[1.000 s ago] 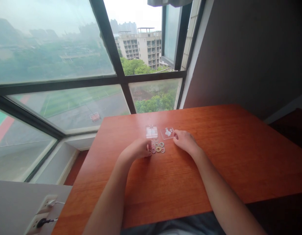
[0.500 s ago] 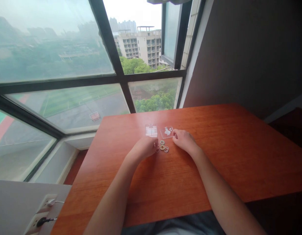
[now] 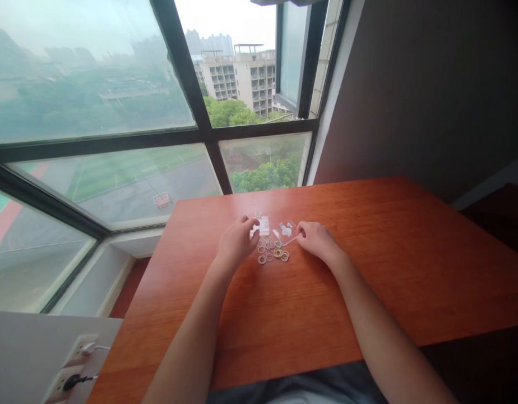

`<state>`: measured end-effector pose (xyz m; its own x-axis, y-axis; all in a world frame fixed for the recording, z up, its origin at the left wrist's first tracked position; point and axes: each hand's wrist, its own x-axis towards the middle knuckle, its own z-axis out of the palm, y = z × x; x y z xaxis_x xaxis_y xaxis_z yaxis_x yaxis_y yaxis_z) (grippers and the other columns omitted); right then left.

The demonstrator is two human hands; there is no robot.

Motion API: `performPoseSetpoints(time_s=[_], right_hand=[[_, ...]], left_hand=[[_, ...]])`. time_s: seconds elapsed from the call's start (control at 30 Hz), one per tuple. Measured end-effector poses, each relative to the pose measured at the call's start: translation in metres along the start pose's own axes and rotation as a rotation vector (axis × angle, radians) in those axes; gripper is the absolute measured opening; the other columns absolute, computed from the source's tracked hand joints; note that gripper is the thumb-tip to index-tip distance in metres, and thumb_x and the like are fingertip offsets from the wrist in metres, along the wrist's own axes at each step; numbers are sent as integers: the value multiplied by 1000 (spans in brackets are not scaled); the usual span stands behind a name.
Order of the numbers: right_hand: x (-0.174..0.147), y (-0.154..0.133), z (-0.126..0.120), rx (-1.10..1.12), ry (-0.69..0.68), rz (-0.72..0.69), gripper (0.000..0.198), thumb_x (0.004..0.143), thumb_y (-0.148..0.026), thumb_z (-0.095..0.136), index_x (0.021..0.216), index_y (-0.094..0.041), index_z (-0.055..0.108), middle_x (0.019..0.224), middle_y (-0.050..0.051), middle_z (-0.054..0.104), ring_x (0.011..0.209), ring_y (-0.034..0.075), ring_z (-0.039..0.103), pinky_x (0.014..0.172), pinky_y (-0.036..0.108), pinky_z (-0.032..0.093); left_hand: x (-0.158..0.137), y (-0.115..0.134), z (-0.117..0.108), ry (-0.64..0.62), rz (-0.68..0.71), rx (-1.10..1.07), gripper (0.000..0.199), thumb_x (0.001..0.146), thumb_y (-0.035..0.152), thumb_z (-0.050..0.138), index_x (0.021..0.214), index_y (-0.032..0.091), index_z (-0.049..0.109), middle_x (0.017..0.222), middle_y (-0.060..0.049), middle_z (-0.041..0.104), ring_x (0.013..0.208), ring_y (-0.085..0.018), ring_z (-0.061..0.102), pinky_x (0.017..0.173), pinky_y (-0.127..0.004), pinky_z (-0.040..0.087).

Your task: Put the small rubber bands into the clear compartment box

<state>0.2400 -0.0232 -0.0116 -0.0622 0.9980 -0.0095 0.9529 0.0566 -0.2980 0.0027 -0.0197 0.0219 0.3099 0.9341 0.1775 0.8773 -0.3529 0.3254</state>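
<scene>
My right hand [image 3: 317, 239] pinches the right edge of a thin clear plate [image 3: 293, 238], which carries a white shape and small white marks. My left hand [image 3: 239, 238] is curved, with thumb and fingertips apart at the left side of a small clear box [image 3: 264, 225]. Part of the box shows through that gap; I cannot tell whether the fingers touch it. Several small rings lie just in front, among them a yellowish ring [image 3: 277, 253], a pink ring [image 3: 269, 257] and a grey ring [image 3: 262, 260]. A small white piece [image 3: 276, 232] lies between box and plate.
Everything lies on a reddish-brown wooden table [image 3: 389, 252]. Beyond its far edge are dark-framed windows [image 3: 259, 132]. A dark grey wall [image 3: 410, 101] rises at the right. Low at the left, a wall socket [image 3: 69, 377] has a black plug in it.
My left hand has moved left and up from over the rings, uncovering several more of them. The plate has turned slightly under my right hand, and the white piece beside it now shows.
</scene>
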Motion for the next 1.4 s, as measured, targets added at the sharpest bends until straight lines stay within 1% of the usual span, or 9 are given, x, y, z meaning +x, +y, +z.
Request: performPoseSetpoints(time_s=[0.1, 0.2, 0.4, 0.6, 0.77, 0.93, 1.1, 1.23, 1.4], right_hand=[[3, 4, 0, -14, -4, 57, 18, 84, -28, 48, 85, -21, 65, 86, 5, 70, 79, 17, 60, 64, 25, 33], [5, 9, 0, -25, 3, 86, 20, 83, -34, 49, 81, -21, 65, 82, 5, 69, 77, 18, 60, 63, 25, 33], [5, 12, 0, -18, 7, 63, 14, 80, -26, 51, 79, -21, 64, 82, 4, 69, 78, 16, 59, 65, 24, 33], [2, 5, -1, 18, -1, -8, 14, 80, -18, 50, 84, -21, 64, 89, 2, 67, 80, 14, 58, 65, 23, 33], [-1, -2, -2, -23, -25, 37, 15, 84, -24, 50, 92, -24, 62, 92, 2, 68, 79, 16, 59, 63, 24, 33], [-2, -6, 0, -54, -2, 38, 22, 86, -20, 45, 103, -24, 59, 98, 4, 68, 85, 18, 61, 66, 25, 36], [0, -5, 0, -43, 65, 64, 26, 90, -29, 44, 112, -25, 57, 104, 6, 67, 90, 19, 62, 69, 26, 38], [0, -2, -6, -75, 4, 152, 32, 90, -38, 43, 118, -26, 55, 98, 7, 69, 89, 23, 64, 69, 29, 40], [-1, -3, -8, -102, -120, 145, 27, 87, -31, 46, 111, -25, 58, 96, 8, 69, 89, 25, 65, 68, 28, 40]], left_hand=[[2, -7, 6, 25, -103, 77, 27, 87, 36, 49, 106, 22, 63, 100, -6, 61, 75, -18, 60, 63, -27, 40], [3, -13, 11, 8, -133, 83, 26, 88, 38, 49, 102, 22, 64, 97, -6, 61, 76, -18, 60, 64, -27, 40], [4, -19, 13, -58, -88, 52, 23, 87, 36, 49, 81, 19, 64, 90, -5, 63, 73, -16, 58, 60, -26, 36], [1, -15, 3, -187, 59, 9, 25, 85, 35, 49, 74, 19, 63, 83, -5, 62, 66, -15, 55, 58, -25, 34], [0, -10, -2, -266, 92, -17, 25, 83, 35, 51, 72, 18, 66, 82, -5, 62, 64, -14, 55, 58, -25, 34], [0, -10, -1, -256, 101, -30, 25, 83, 35, 50, 74, 18, 67, 82, -5, 62, 64, -14, 55, 59, -25, 35], [0, -11, 2, -233, 111, -27, 27, 84, 36, 50, 70, 18, 64, 82, -5, 61, 62, -13, 54, 57, -25, 34], [0, -11, 3, -234, 111, -44, 27, 85, 36, 49, 72, 18, 65, 81, -5, 62, 63, -13, 54, 58, -24, 34], [1, -10, 3, -246, 116, -30, 26, 85, 36, 50, 73, 17, 64, 84, -6, 62, 62, -13, 54, 58, -24, 34]])
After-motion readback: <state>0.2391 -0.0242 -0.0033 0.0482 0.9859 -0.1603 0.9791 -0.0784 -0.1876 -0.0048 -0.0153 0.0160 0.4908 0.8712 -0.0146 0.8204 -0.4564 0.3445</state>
